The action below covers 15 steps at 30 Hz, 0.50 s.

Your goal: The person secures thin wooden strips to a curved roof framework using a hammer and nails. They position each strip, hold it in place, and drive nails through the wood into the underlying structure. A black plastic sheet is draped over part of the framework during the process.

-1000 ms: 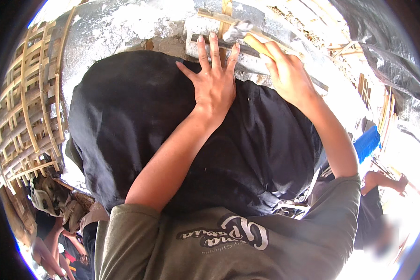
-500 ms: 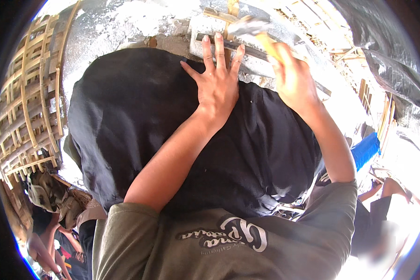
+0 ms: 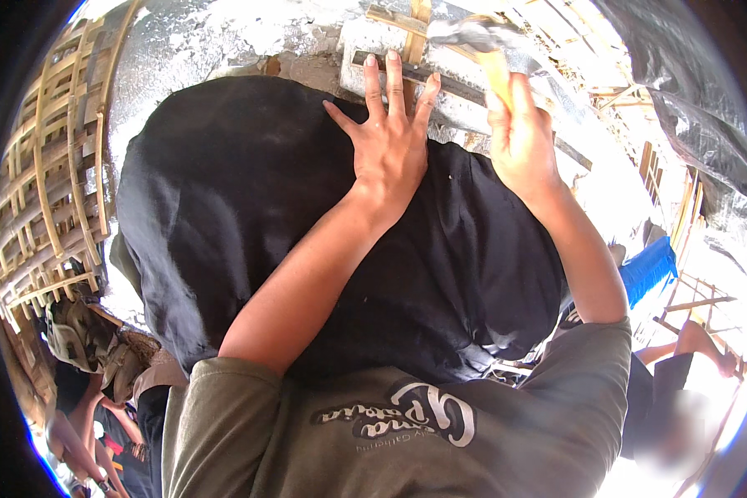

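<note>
My right hand grips a hammer by its yellow handle. The hammer's metal head is smeared by motion and hangs over the pale block, apart from the wood. My left hand lies with fingers spread, its fingertips at a dark flat bar that runs across the pale block. Two light wooden strips, one crosswise and one upright, meet just beyond those fingertips. Black cloth spreads over my lap, below the left hand.
A woven bamboo lattice stands at the left. Grey plastic sheeting hangs at the upper right, and a blue bundle lies lower down. Other people's limbs show at the lower left and lower right.
The hammer has swung a little up and to the right, its head now farther from my left fingers. My left hand stays nearly where it was.
</note>
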Tool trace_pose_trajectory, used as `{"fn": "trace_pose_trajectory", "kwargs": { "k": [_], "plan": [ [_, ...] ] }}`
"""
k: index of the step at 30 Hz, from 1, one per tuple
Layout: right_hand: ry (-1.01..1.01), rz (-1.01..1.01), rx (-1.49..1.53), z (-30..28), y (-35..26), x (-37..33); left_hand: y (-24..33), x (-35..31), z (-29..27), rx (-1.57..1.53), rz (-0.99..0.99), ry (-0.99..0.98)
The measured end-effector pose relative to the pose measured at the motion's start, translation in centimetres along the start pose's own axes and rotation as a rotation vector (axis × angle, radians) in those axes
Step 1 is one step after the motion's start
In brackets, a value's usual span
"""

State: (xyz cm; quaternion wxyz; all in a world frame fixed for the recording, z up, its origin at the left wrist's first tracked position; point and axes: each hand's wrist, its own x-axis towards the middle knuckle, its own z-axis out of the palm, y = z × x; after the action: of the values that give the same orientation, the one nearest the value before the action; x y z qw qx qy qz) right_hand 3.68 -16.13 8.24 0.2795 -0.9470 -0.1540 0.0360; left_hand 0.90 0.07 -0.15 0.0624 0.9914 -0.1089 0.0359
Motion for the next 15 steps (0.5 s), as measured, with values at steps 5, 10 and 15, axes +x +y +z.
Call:
{"fn": "trace_pose_trajectory", "kwargs": {
  "k": [5,10,15],
  "plan": [
    [0.082,-0.046,0.036,-0.1,0.2,-0.3,0.1,-0.1,-0.4,0.000,-0.011,-0.025],
    [-0.133,0.100,-0.111,-0.3,-0.1,0.0,0.2,-0.2,-0.3,-0.012,-0.008,-0.025],
    [-0.183,0.165,-0.161,-0.9,-0.7,0.0,0.0,-0.1,0.1,0.077,-0.005,-0.040]
  ]
}}
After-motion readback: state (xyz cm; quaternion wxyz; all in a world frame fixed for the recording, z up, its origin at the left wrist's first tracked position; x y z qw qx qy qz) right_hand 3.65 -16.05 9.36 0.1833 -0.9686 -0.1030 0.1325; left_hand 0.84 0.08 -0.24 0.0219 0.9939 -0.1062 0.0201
